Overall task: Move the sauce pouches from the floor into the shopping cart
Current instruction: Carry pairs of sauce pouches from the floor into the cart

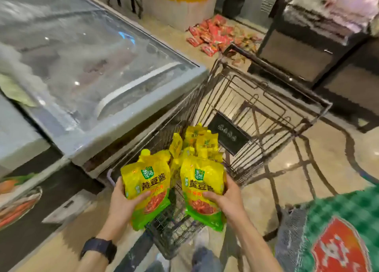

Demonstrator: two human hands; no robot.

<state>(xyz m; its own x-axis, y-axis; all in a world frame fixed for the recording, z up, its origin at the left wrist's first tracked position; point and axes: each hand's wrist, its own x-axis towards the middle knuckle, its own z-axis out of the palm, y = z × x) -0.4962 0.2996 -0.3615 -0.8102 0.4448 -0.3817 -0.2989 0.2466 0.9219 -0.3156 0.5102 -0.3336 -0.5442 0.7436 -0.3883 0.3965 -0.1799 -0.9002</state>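
Yellow pouch (146, 186) clamped in left hand (125, 203), second pouch (202, 186) in right hand (225, 199), above cart (287, 79).

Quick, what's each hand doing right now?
Left hand: grips a yellow sauce pouch above the cart.
Right hand: grips another yellow pouch the same way.

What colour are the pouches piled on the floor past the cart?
Red, seen in the head view.

hands (176, 202) – each grips a pouch (146, 187) | over cart (266, 99)
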